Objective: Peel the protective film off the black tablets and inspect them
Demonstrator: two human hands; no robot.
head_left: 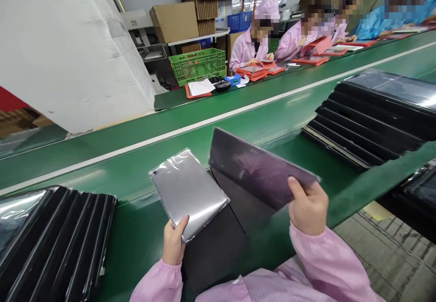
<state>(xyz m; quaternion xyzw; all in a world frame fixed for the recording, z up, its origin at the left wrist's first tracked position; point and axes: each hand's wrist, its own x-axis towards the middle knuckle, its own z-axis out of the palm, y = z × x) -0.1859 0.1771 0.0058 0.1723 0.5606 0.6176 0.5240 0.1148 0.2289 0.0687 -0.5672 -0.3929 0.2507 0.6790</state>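
Left hand [174,240] grips a bagged grey tablet [188,194]; right hand [308,206] pinches a black folio cover [259,168] over the green conveyor belt [112,165], stacked covers [364,116] beside.

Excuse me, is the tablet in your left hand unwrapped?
No, the silver tablet in the left hand is sealed inside clear plastic film.

The left hand [175,240] is holding a plastic-wrapped grey tablet [188,194] by its lower edge, while the right hand [309,206] is raising a dark tablet case [259,170] over the green conveyor belt [143,165]. Overlapping black cases [364,116] are lying on the belt to the right, and another overlapping row [56,243] is lying to the left.
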